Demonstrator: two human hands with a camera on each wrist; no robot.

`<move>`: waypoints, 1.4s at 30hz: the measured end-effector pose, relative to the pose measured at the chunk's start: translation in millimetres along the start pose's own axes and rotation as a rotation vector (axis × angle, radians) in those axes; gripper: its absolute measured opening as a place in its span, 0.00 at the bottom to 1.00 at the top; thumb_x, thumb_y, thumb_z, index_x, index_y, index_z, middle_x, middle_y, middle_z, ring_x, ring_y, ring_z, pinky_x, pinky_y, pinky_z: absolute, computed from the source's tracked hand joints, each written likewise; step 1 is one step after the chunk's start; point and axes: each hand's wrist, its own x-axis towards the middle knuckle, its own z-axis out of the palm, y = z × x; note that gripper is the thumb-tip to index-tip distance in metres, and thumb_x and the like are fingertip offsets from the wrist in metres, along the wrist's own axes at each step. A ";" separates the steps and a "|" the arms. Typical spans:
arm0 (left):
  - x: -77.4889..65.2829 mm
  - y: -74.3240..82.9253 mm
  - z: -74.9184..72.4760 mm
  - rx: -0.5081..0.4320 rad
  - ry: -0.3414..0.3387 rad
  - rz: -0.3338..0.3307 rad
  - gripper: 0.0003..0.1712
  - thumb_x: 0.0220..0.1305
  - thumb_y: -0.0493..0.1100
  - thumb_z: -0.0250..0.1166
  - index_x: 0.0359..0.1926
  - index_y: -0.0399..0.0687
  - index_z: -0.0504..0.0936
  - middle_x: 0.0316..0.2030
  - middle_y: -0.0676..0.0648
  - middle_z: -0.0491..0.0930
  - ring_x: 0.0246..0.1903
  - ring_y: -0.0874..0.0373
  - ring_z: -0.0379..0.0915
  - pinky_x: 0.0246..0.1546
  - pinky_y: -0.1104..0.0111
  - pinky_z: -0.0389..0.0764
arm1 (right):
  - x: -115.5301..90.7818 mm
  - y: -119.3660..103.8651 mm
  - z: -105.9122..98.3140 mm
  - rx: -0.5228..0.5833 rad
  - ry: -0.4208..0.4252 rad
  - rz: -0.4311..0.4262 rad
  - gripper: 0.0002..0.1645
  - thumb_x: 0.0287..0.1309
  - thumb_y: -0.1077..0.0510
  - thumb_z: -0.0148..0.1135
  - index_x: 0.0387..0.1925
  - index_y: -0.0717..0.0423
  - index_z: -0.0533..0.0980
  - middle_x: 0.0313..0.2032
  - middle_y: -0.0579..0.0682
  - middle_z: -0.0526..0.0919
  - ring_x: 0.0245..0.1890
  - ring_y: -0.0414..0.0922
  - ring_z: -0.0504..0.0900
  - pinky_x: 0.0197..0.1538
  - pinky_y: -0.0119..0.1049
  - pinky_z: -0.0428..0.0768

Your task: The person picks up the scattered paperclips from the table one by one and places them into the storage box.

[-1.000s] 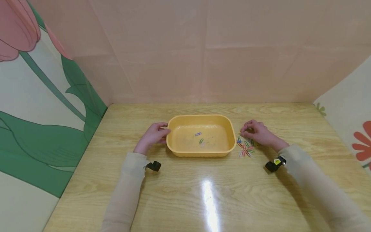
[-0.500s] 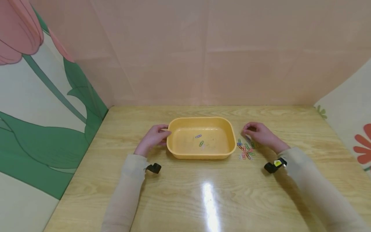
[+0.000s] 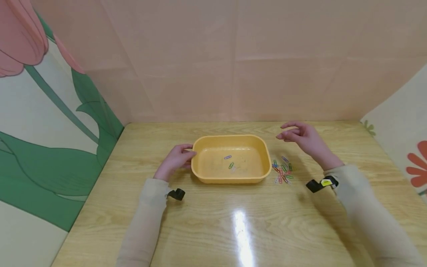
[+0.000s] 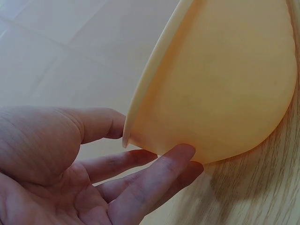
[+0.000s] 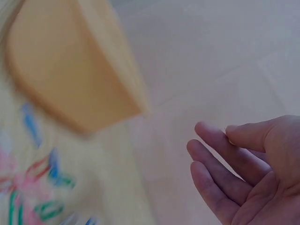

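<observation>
Inside the tray point(image 3: 231, 180), head view alone shows paperclips point(image 3: 231, 165); left hand point(image 3: 176, 157) grips it, right hand point(image 3: 304, 138) relaxed.

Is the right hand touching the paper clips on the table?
No, the right hand hangs in the air, apart from the paper clips lying on the table.

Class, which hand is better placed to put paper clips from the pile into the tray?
Probably the right hand: it hangs raised near the pile of paper clips beside the tray, while the left hand holds the tray's opposite end.
</observation>
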 end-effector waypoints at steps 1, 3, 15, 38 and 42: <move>-0.1 0.2 -0.2 0.000 0.001 -0.001 0.25 0.69 0.39 0.58 0.64 0.37 0.68 0.49 0.32 0.77 0.45 0.44 0.79 0.39 0.60 0.83 | 0.6 -5.8 0.2 0.025 -0.008 -0.003 0.18 0.68 0.56 0.55 0.52 0.64 0.71 0.42 0.58 0.85 0.40 0.39 0.84 0.44 0.29 0.81; -0.5 1.1 -0.7 0.004 0.005 -0.002 0.25 0.69 0.39 0.58 0.64 0.37 0.68 0.49 0.32 0.77 0.45 0.44 0.78 0.39 0.61 0.83 | 1.4 -16.7 1.4 0.064 -0.022 0.000 0.20 0.68 0.54 0.55 0.54 0.64 0.71 0.44 0.55 0.85 0.42 0.40 0.84 0.46 0.30 0.80; 0.3 5.1 -0.7 0.001 0.003 0.005 0.26 0.68 0.39 0.58 0.65 0.36 0.67 0.49 0.32 0.77 0.46 0.43 0.78 0.41 0.59 0.83 | 10.0 -50.8 23.7 0.235 -0.153 0.036 0.22 0.68 0.59 0.54 0.58 0.70 0.71 0.54 0.60 0.78 0.53 0.49 0.79 0.53 0.39 0.77; -0.4 4.5 -1.6 0.008 0.001 -0.002 0.26 0.69 0.39 0.58 0.65 0.36 0.67 0.50 0.32 0.76 0.47 0.42 0.77 0.38 0.62 0.83 | 43.9 -60.9 88.5 0.282 -0.428 0.151 0.14 0.57 0.68 0.65 0.44 0.73 0.75 0.43 0.66 0.82 0.44 0.58 0.82 0.47 0.49 0.80; -0.8 4.2 -1.3 0.008 0.001 -0.003 0.26 0.69 0.39 0.58 0.65 0.36 0.67 0.51 0.31 0.76 0.48 0.41 0.77 0.38 0.62 0.83 | 50.1 -63.4 97.8 0.254 -0.440 0.162 0.15 0.55 0.68 0.66 0.43 0.71 0.74 0.41 0.64 0.82 0.45 0.62 0.80 0.47 0.50 0.80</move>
